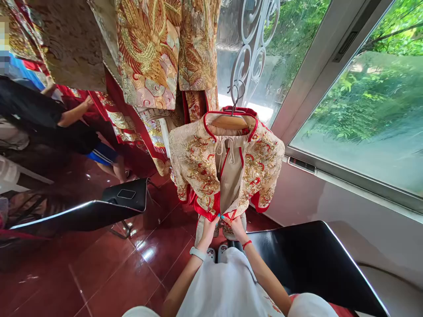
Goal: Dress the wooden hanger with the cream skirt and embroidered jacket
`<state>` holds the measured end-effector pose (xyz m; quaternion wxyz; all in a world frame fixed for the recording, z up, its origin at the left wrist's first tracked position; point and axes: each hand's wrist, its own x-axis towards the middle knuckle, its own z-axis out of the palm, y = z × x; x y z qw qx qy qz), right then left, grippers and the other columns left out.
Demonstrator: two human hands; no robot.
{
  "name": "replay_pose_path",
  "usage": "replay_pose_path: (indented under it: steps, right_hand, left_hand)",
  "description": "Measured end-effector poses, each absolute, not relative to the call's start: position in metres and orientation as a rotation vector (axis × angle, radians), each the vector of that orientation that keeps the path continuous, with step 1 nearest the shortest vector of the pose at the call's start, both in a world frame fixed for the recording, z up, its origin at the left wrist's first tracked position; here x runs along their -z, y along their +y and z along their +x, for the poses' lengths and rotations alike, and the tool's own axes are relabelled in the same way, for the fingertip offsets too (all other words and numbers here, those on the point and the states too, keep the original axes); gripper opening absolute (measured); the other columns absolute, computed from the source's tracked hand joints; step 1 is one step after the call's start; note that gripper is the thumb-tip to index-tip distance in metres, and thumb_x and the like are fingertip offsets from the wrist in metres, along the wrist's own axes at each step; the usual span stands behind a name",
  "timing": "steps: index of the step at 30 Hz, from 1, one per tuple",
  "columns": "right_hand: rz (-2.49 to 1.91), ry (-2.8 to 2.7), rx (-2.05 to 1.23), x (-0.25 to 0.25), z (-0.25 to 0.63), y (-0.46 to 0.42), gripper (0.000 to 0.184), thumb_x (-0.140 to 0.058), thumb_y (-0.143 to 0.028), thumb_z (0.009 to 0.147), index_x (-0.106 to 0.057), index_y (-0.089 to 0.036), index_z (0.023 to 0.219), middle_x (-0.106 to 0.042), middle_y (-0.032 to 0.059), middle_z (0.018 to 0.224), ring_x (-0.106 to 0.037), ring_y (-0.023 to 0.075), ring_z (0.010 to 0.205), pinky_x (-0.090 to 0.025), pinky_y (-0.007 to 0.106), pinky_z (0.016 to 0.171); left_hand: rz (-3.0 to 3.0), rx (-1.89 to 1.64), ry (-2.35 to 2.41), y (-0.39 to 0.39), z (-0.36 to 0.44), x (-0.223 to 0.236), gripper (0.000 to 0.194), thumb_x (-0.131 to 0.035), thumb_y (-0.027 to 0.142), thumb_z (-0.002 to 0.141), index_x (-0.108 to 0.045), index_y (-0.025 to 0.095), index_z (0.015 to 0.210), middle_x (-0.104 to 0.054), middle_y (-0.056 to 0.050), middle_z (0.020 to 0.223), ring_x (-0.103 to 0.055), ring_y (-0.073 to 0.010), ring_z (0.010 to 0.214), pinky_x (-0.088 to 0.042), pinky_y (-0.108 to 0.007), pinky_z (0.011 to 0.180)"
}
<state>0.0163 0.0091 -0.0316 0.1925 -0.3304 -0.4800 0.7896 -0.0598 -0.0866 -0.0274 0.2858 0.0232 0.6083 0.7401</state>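
Observation:
An embroidered cream jacket (pixel 198 163) with red trim and gold beading hangs in front of me on a wooden hanger (pixel 221 123). Its front is parted, and white ties (pixel 231 147) are knotted in a bow below the collar. My left hand (pixel 209 225) pinches the lower front corner of one side, fingers closed on the red hem. Close beside it, my right hand (pixel 234 224) is closed on the other side's lower corner. The two hands nearly meet at the middle. Fingertips behind the cloth are partly hidden.
More embroidered garments (pixel 148 53) hang to the left, behind the jacket. A black table (pixel 297 259) is at my right; another black surface (pixel 122 193) stands left. A window (pixel 363 101) with a metal frame and scrollwork (pixel 246 57) is at right. Another person (pixel 72 119) is at far left.

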Motion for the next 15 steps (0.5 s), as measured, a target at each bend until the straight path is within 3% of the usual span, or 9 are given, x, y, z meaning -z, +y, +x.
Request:
replay_pose_path:
  steps: [6, 15]
  right_hand:
    - [-0.886, -1.316, -2.212, 0.032, 0.013, 0.004, 0.048, -0.089, -0.055, 0.053, -0.057, -0.019, 0.060, -0.058, -0.0022, 0.058, -0.049, 0.0092, 0.051, -0.049, 0.024, 0.052]
    - [-0.934, -1.169, -2.127, 0.039, 0.008, -0.005, 0.046, -0.089, -0.049, 0.052, -0.061, -0.019, 0.073, -0.066, -0.0015, 0.066, -0.057, 0.0114, 0.057, -0.051, 0.024, 0.058]
  left_hand:
    - [0.109, -1.967, 1.713, -0.090, -0.057, 0.015, 0.021, -0.079, 0.032, 0.065, -0.069, 0.017, 0.075, -0.072, -0.004, 0.078, -0.064, -0.0190, 0.075, -0.050, -0.031, 0.075]
    - [0.056, -1.920, 1.804, -0.090, -0.052, 0.008, 0.025, -0.079, 0.035, 0.065, -0.061, 0.019, 0.058, -0.065, -0.002, 0.059, -0.058, -0.0174, 0.060, -0.046, -0.030, 0.063]
